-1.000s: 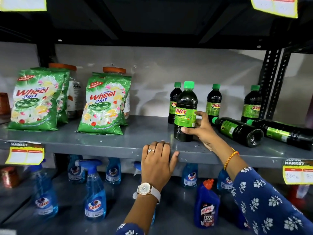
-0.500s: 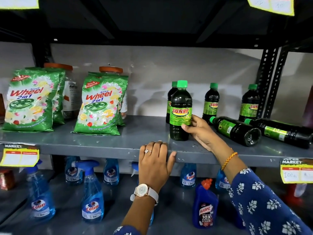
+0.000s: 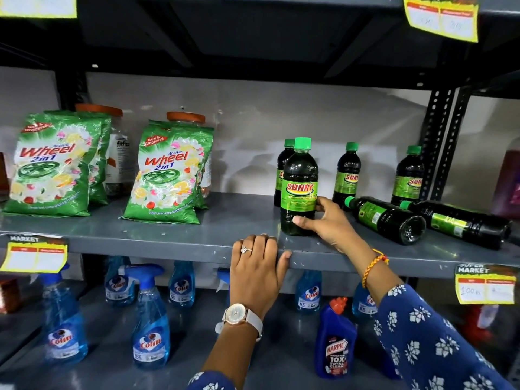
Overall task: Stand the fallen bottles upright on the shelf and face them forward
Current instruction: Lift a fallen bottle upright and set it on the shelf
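A dark Sunny bottle [image 3: 298, 175] with a green cap stands upright near the front of the grey shelf [image 3: 174, 235], its label facing me. My right hand [image 3: 326, 223] grips its lower right side. Three more bottles stand upright behind: one [image 3: 283, 161] right behind it, one [image 3: 348, 173] in the middle, one [image 3: 408, 175] by the upright. Two bottles lie on their sides to the right: the nearer one [image 3: 385, 218] with its base toward me, and another [image 3: 461, 223] beyond it. My left hand [image 3: 257, 266] rests on the shelf's front edge.
Green Wheel detergent bags [image 3: 168, 175] and orange-lidded jars [image 3: 118, 161] fill the shelf's left half. Below stand blue Colin spray bottles [image 3: 150, 327] and a Harpic bottle [image 3: 334, 342]. A perforated black upright [image 3: 439, 142] bounds the right; a shelf hangs overhead.
My right hand has turned the upright bottle so its Sunny label now faces forward, and slid lower on its side. My left hand stayed on the shelf edge.
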`<action>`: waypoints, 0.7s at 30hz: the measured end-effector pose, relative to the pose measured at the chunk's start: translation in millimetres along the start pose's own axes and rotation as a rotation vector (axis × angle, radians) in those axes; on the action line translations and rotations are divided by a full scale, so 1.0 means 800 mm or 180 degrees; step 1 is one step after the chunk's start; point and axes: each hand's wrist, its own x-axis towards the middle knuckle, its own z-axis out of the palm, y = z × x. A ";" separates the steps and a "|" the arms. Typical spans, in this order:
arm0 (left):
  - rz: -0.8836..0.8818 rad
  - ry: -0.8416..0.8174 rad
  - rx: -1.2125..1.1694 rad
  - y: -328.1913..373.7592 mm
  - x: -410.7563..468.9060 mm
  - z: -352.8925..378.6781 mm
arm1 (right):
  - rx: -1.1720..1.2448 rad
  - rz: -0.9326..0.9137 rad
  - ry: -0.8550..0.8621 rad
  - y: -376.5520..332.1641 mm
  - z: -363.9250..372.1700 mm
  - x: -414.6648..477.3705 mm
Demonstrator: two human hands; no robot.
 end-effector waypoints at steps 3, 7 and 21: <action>-0.0018 -0.0040 0.0010 0.000 0.000 0.000 | -0.0110 -0.0098 0.0011 -0.002 -0.003 -0.014; -0.0027 -0.0085 0.0034 0.000 0.000 -0.002 | -0.0125 -0.0210 -0.0058 -0.005 -0.008 -0.032; -0.0132 -0.0216 -0.0027 0.004 -0.002 -0.004 | 0.0240 -0.0340 -0.0387 -0.003 -0.012 -0.047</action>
